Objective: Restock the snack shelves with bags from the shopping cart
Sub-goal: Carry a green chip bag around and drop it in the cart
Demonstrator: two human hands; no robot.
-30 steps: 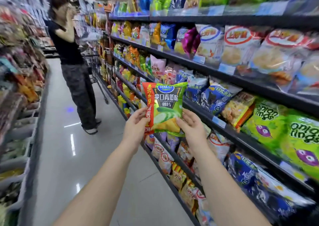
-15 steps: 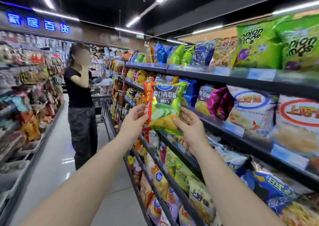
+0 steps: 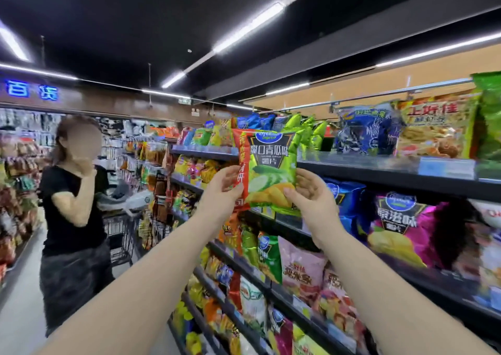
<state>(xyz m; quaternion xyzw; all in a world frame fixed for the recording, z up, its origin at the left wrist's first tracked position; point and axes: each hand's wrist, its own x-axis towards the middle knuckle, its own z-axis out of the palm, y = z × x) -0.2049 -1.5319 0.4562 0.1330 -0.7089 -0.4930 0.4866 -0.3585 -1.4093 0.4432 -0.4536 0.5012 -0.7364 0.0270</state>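
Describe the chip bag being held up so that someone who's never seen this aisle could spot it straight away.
Look to the snack shelves on the aisle's right, at top-shelf level. There, the left hand and right hand grip one green bag by its lower corners. It alone is off the shelf, with a red side strip and cucumber slices pictured.
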